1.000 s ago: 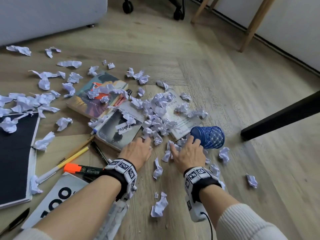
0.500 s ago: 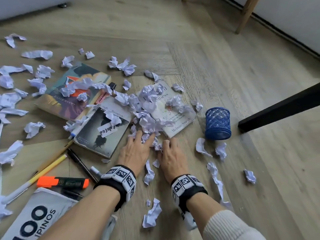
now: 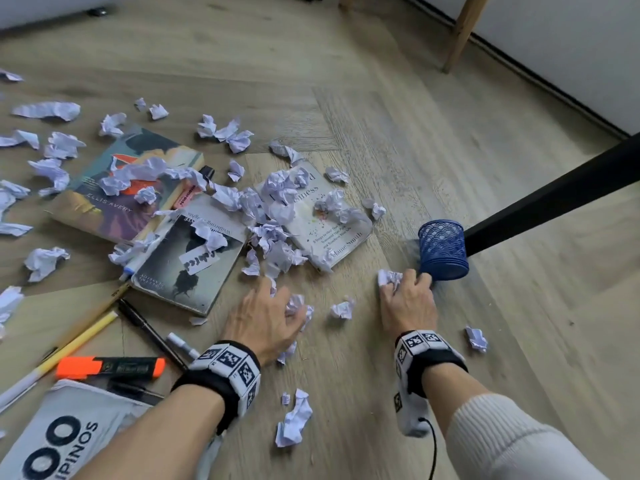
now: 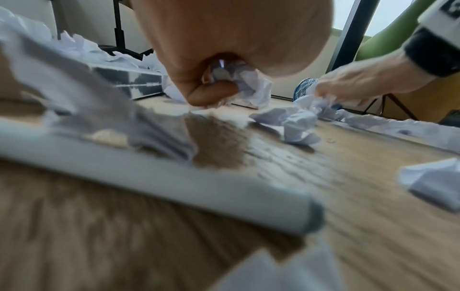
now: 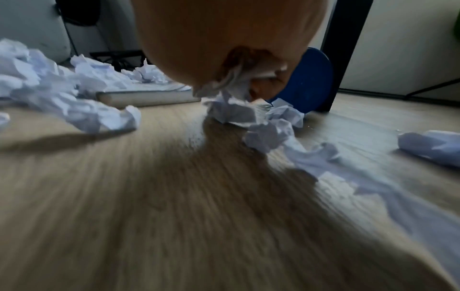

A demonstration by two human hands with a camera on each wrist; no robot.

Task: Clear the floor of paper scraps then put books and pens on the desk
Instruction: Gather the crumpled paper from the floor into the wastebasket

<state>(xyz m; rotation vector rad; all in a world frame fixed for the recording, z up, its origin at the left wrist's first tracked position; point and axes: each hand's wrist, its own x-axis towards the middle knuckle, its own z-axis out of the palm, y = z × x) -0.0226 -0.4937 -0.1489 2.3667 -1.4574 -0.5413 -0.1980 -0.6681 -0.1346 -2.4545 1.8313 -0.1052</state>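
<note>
Crumpled white paper scraps litter the wooden floor and lie over three books: a colourful one, a grey one and a white one. My left hand is low on the floor, fingers curled round a wad of scraps. My right hand grips another scrap wad right beside the upright blue mesh pen cup. In the right wrist view the paper bunches inside that hand. Pens and an orange highlighter lie at the left.
A black furniture leg slants in from the right behind the cup. A wooden leg stands by the far wall. A white pouch lies at bottom left. Loose scraps lie near my wrists and at the right.
My hands have parted: the right one moved right to the cup and took a scrap wad, the left one curled round scraps. The cup went from lying down to standing upright.
</note>
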